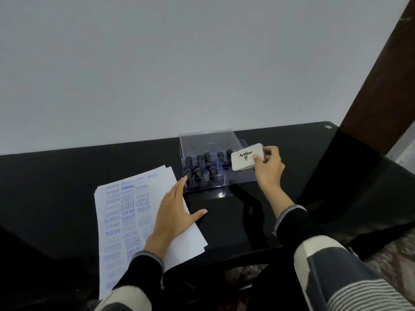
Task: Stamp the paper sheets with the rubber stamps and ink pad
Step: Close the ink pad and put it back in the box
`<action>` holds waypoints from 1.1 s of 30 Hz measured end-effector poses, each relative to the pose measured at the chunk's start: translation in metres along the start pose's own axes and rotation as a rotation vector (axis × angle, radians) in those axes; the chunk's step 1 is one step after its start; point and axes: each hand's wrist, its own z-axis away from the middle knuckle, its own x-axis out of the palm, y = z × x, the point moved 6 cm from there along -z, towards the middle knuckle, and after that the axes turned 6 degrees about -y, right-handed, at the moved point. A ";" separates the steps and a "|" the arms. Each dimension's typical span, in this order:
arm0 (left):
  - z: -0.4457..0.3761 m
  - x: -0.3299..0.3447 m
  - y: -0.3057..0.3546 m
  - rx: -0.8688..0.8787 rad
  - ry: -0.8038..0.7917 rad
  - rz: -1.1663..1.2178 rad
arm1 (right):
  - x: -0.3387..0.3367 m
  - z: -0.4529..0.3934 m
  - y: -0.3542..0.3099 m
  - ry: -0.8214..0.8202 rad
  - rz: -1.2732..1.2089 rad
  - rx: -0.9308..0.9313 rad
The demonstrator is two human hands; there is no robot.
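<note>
Black and glossy, the table (224, 223) runs back to a plain pale wall (179, 63), with a dark brown post (370, 90) rising at the right. A clear box (213, 153) stands near the table's far edge, its lid tipped up behind, with dark-handled stamps (203, 163) upright in its compartments. The right hand (267, 167) holds the pad (246, 157), a closed white case marked Artline, above the box's right end; thumb on top, fingers curled round its right edge. The left hand (175, 212) lies flat on the sheets (125, 212), fingers straight and together, thumb spread onto the table. The sheets, covered in blue stamp marks, lie just left of the box.
</note>
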 end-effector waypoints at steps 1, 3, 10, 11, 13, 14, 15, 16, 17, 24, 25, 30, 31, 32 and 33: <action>0.000 0.000 0.001 0.007 0.004 -0.003 | 0.004 -0.003 0.000 -0.014 0.041 -0.002; 0.001 0.000 0.003 0.020 0.007 -0.009 | 0.014 -0.009 0.001 -0.059 0.122 0.015; 0.000 0.000 0.004 0.015 -0.005 -0.017 | 0.041 -0.013 0.011 -0.163 0.513 0.131; 0.000 0.000 0.004 0.015 -0.006 -0.022 | 0.042 -0.013 0.011 -0.151 0.591 0.117; 0.000 0.000 0.004 0.017 -0.007 -0.029 | 0.045 -0.011 0.010 -0.144 0.763 0.069; 0.000 0.000 0.003 0.019 -0.005 -0.028 | 0.047 -0.011 0.012 -0.156 0.836 0.055; -0.001 0.000 0.003 0.021 -0.003 -0.026 | 0.049 -0.010 0.012 -0.176 0.897 0.053; -0.001 0.000 0.003 0.022 -0.002 -0.025 | 0.051 -0.010 0.013 -0.205 0.948 0.057; -0.001 0.001 0.003 0.023 -0.001 -0.024 | 0.052 -0.009 0.014 -0.236 0.997 0.059; -0.001 -0.001 0.004 0.024 -0.008 0.002 | 0.058 0.000 0.010 -0.342 1.091 0.056; -0.001 -0.002 0.004 0.019 -0.017 0.038 | 0.059 0.003 0.008 -0.336 1.066 0.056; 0.005 -0.022 -0.009 -0.126 0.089 0.316 | 0.070 0.032 -0.012 -0.134 0.718 -0.222; 0.009 -0.032 -0.017 -0.204 0.183 0.328 | 0.076 0.046 -0.017 -0.123 0.608 -0.275; 0.015 -0.043 -0.025 -0.301 0.277 0.299 | 0.082 0.061 -0.021 -0.135 0.496 -0.290; 0.023 -0.054 -0.035 -0.405 0.356 0.234 | 0.089 0.077 -0.024 -0.156 0.403 -0.277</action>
